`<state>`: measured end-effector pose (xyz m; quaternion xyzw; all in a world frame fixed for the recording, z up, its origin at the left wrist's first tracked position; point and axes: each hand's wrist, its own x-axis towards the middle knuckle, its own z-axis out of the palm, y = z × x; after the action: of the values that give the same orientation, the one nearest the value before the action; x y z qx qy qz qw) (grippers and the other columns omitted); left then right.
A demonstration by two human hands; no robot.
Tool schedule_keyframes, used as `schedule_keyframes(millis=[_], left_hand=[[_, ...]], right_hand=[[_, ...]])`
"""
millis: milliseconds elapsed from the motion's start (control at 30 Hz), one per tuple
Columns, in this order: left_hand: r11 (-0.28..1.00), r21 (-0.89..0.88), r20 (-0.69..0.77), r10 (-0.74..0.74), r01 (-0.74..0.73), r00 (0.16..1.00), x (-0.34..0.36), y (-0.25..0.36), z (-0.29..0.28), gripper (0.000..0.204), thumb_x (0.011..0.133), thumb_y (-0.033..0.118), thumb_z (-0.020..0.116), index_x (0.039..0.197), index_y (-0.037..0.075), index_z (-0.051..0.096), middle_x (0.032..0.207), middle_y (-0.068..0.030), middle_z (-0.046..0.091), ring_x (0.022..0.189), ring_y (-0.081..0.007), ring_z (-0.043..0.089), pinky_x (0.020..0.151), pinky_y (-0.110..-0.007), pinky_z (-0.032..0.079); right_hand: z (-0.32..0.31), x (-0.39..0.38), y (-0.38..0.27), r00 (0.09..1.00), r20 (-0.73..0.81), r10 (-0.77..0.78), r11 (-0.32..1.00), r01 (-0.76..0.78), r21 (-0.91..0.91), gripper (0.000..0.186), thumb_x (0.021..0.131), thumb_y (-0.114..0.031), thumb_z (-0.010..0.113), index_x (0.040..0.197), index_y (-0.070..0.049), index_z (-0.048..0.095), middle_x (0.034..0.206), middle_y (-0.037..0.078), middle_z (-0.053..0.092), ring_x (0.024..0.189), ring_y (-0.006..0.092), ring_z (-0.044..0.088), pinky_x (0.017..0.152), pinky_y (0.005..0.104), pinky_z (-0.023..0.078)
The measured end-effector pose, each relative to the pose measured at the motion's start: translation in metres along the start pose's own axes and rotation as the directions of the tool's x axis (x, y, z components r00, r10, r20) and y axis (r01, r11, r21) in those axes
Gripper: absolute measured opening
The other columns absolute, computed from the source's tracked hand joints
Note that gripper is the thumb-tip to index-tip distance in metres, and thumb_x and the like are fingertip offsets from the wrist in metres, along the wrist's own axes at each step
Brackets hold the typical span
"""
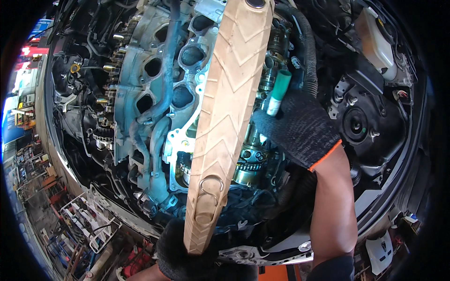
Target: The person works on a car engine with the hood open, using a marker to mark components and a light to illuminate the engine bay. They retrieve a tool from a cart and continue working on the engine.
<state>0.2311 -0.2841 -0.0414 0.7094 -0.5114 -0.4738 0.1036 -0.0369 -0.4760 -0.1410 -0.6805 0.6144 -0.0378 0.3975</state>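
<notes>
My right hand [297,126], in a dark knit glove with orange cuff, is closed on a green-and-white cylinder [280,85] over the camshaft gear [251,167] and valve train of an opened engine. A long beige bar [228,93] with moulded chevrons and a metal hook stretches from top to bottom across the middle of the view, hiding part of the engine. My left hand [176,248], also gloved, is at the bar's lower end, its fingers hidden. Blue-lit intake ports [183,96] and hoses sit left of the bar.
A fluid reservoir [375,40] and black strut mount [356,125] are at the right of the engine bay. The bay's front edge curves along the bottom. Beyond it lie a white metal rack [91,220], cluttered tools and a loose white panel [378,253].
</notes>
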Motion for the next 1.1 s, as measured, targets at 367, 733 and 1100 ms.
schedule_keyframes(millis=[367, 733, 1100], left_hand=[[0.995, -0.081, 0.018, 0.064, -0.062, 0.998, 0.0, -0.011, -0.002, 0.055, 0.078, 0.018, 0.1, 0.125, 0.004, 0.073, 0.106, -0.0118, 0.079, 0.094, -0.0263, 0.077, 0.083, -0.041, 0.061], [0.988, 0.119, 0.047, 0.095, -0.1, 0.994, -0.002, -0.016, -0.003, 0.064, 0.075, 0.022, 0.101, 0.129, 0.004, 0.072, 0.11, -0.0145, 0.078, 0.097, -0.0319, 0.078, 0.084, -0.043, 0.061], [0.99, 0.073, 0.069, 0.119, -0.124, 0.99, -0.008, -0.03, -0.001, 0.07, 0.076, 0.021, 0.1, 0.136, 0.003, 0.068, 0.112, -0.0153, 0.079, 0.101, -0.0302, 0.079, 0.086, -0.043, 0.061]], right_hand=[[-0.007, -0.001, -0.01, 0.986, 0.134, 0.1, 0.994, -0.094, -0.056, 0.053, 0.099, -0.052, 0.077, 0.111, 0.0, 0.079, 0.112, 0.025, 0.079, 0.111, 0.0393, 0.077, 0.103, 0.0521, 0.061], [0.006, -0.009, -0.002, 0.997, -0.058, -0.047, 0.997, 0.044, -0.06, 0.036, 0.092, -0.035, 0.084, 0.106, -0.002, 0.078, 0.106, 0.023, 0.076, 0.1, 0.0418, 0.075, 0.091, 0.0522, 0.061], [0.011, -0.008, -0.003, 0.995, -0.061, -0.079, 0.996, 0.076, -0.049, 0.035, 0.093, -0.035, 0.084, 0.106, -0.003, 0.078, 0.106, 0.022, 0.076, 0.1, 0.0413, 0.075, 0.092, 0.0522, 0.061]])
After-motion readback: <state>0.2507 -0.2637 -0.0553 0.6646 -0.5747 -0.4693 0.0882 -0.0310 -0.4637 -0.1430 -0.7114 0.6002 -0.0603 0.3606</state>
